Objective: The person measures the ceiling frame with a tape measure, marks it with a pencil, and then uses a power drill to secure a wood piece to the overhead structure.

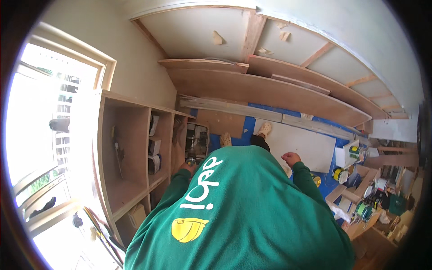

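My left hand (190, 168) is beside the wooden shelf unit (148, 128), its fingers closed around a small dark, metallic-looking object (191, 161) whose kind I cannot make out. Just beyond it on the floor sits an open case (197, 138) with dark and pale items inside. Out to the right, my right hand (292, 159) hangs over a large pale board (299, 143) on the floor, fingers curled together. Whether anything small is pinched in it is hidden. My green sweatshirt covers much of the view below.
Long wooden panels (270, 90) lean along the far wall over blue floor covering (256, 110). Wire spools (340, 175), wood offcuts (360, 184) and tools clutter the right side. A bright window (49, 112) is at the left, with cables (101, 234) below it.
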{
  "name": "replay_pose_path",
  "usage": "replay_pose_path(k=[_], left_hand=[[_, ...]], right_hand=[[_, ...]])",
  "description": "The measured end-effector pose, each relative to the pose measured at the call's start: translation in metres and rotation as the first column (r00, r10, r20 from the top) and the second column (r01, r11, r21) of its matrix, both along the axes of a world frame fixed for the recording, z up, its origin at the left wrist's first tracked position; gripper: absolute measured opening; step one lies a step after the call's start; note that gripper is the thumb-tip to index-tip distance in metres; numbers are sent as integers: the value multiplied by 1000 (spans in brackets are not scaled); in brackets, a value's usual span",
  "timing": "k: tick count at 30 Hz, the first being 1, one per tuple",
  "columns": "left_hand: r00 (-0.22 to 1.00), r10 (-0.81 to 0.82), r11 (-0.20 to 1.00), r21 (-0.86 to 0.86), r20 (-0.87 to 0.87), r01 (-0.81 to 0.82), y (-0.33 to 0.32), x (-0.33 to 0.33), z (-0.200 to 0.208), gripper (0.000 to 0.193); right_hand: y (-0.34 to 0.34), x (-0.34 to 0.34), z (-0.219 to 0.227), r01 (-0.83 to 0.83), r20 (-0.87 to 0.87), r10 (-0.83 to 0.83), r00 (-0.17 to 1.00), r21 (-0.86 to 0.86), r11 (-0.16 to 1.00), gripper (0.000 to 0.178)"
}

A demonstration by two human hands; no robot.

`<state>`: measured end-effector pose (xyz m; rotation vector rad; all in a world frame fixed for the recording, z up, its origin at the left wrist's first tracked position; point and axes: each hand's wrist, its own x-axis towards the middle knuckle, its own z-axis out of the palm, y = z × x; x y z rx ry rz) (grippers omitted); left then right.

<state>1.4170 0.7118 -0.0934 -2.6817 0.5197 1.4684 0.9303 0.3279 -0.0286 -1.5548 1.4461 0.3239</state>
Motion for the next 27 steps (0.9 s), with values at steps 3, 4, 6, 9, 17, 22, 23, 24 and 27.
replay_pose_path(k=[3,4,6,9,17,22,23,24,27], left_hand=[[992,120,993,-2,-24,-120,-4,3,-3,87],[981,66,988,-148,182,-39,-8,-1,-4,83],[984,82,971,-236,156,-44,-26,-4,25,82],[988,136,921,-376,78,-97,-20,19,49,79],[930,-189,855,-414,315,314,-124,49,337,61],[907,-107,841,-449,408,301,-132,26,422,55],[903,-107,843,-444,416,305,-139,22,430,54],[898,-107,846,-436,426,308,-145,18,435,53],[884,-68,864,-415,463,285,-139,5,451,50]], right_hand=[[0,2,-7,-41,7,40,999,7,999,38],[-1,6,-9,-93,17,93,996,-2,996,38],[-4,7,-15,-188,11,188,982,-20,982,37],[-17,52,-16,-364,52,365,930,-21,931,31],[-66,121,-15,-350,196,348,917,-29,936,28],[-67,249,77,-622,388,632,671,-168,765,43],[-69,270,91,-633,424,655,625,-215,743,43],[-70,289,102,-642,460,677,574,-260,721,43],[-59,334,170,-675,487,769,415,-403,619,37]])
